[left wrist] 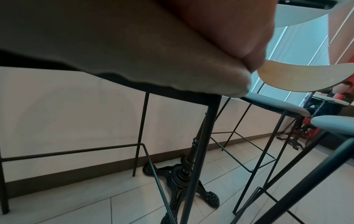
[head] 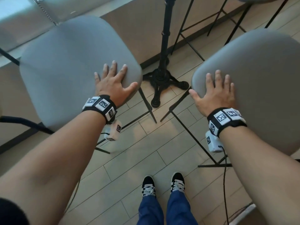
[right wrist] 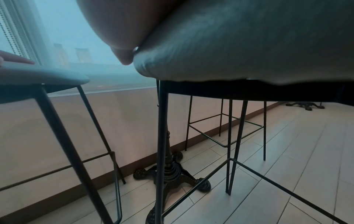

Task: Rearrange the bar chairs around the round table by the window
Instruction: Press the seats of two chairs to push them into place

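The left hand [head: 113,85] lies flat on the near right corner of the left bar chair [head: 73,65], fingers spread and straight; the right hand [head: 215,93] lies likewise on the near left corner of the right bar chair [head: 253,82]. The table's pedestal base [head: 162,82] stands between the two seats, just ahead of both hands, so I reckon each chair gets pushed forward alongside it.

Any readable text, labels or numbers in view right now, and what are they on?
None readable.
Wristbands on left hand and right hand: black-and-white square code markers only, no letters or digits.
Chair seats, table base: no visible labels.
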`<state>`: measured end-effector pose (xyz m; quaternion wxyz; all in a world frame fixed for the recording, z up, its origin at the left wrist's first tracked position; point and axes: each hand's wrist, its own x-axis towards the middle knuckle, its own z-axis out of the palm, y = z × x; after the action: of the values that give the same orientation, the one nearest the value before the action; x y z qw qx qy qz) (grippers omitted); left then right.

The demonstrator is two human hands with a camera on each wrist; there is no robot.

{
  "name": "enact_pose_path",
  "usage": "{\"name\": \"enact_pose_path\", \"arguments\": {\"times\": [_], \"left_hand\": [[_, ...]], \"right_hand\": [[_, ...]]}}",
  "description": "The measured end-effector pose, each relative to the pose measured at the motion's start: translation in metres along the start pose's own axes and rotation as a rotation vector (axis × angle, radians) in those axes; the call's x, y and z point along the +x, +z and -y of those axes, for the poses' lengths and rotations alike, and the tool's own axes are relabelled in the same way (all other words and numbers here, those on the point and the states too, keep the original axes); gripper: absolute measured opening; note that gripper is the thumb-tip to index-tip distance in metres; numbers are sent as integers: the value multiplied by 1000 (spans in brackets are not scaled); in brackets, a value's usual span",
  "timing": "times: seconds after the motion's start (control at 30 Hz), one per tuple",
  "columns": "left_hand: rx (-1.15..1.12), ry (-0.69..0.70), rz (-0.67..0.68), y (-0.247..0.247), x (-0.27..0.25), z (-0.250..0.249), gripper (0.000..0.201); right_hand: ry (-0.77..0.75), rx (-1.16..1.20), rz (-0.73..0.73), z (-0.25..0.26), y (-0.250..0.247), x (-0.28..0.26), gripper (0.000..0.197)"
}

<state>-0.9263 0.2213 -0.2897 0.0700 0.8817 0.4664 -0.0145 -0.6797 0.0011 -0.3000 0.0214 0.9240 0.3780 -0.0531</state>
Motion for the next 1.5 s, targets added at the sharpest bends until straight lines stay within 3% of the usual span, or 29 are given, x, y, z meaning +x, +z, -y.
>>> {"name": "enact_pose_path", "arguments": {"times": [0.4,0.73,1.5], "left_hand": [[2,51,-31,6,-8,11,81],[7,48,-35,5,-16,33,80],[-72,50,-28,4,-10,20,78]], "right_hand": [[-102,40,-12,19,9,-25,77],[-66,48,-16,23,11,-20,78],[12,63,-35,37,11,-22,77]]}}
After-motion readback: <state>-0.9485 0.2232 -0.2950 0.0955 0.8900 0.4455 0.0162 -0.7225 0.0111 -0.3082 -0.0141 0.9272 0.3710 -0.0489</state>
